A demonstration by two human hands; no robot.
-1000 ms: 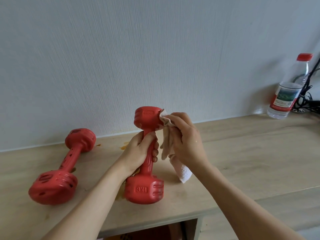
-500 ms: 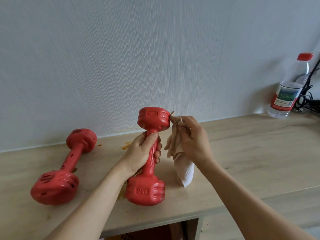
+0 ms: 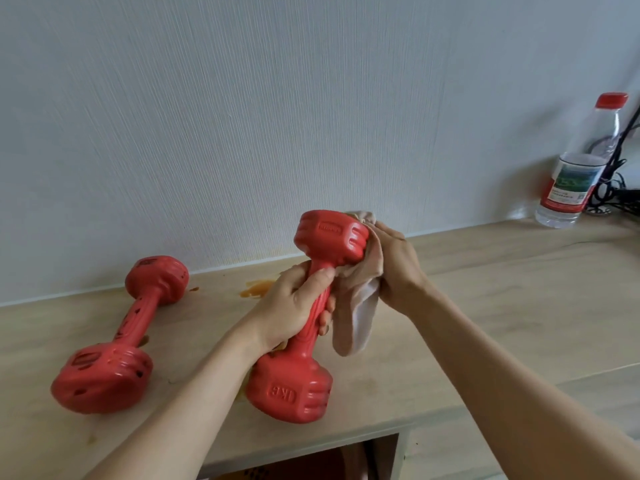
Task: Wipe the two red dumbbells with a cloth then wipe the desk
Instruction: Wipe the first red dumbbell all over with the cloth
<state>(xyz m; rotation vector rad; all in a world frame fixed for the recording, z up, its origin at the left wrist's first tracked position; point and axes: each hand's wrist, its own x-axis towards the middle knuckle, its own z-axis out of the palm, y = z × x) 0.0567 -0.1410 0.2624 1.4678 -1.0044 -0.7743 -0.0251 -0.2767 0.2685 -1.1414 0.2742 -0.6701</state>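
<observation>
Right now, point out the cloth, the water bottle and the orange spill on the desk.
cloth (image 3: 360,306), head view, hanging lower fold.
water bottle (image 3: 571,181), head view, printed label.
orange spill (image 3: 258,288), head view, middle of puddle.

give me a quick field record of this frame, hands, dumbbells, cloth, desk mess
left hand: grips handle of held dumbbell, lower end on desk
right hand: presses cloth against its upper head
other dumbbell: lies on desk at left, untouched
desk mess: orange spill near wall
water bottle: upright, far right
</observation>
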